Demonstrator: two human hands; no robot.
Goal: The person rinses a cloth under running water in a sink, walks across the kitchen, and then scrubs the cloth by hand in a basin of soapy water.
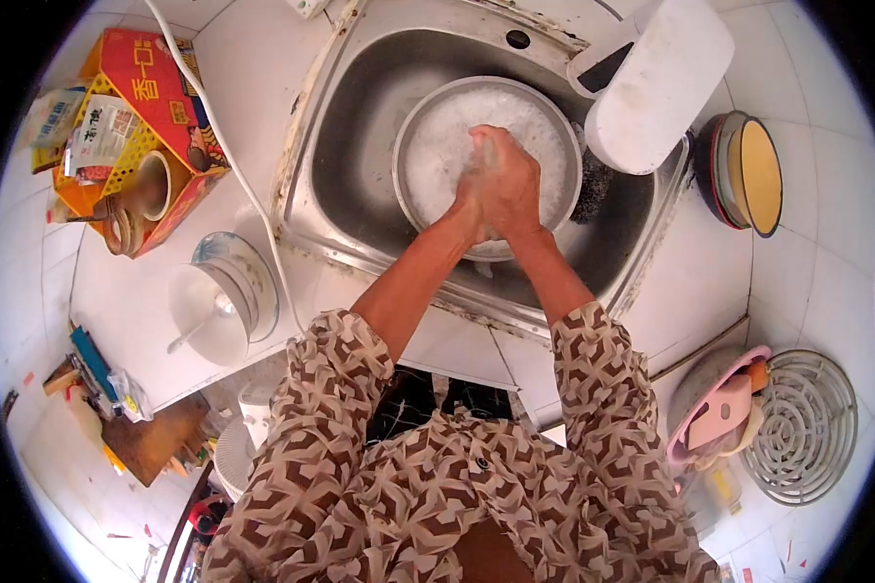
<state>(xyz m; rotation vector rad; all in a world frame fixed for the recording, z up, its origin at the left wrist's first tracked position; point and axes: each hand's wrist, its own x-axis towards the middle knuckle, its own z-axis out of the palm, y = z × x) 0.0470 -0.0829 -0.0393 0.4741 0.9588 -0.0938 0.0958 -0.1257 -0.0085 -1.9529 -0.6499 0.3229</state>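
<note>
My right hand and my left hand are pressed together over a round metal basin. The right hand wraps over the left, whose fingers are mostly hidden. Whatever may lie between the palms I cannot make out. Whitish, foamy water fills the basin below my hands. The basin sits in a stainless steel sink. A dark, rough scouring pad lies against the basin's right side.
A white fixture overhangs the sink's right corner. Bowls with a spoon stand left, near a red-yellow box of packets and a white cable. Rightward are upright plates, a pink basin and a round rack.
</note>
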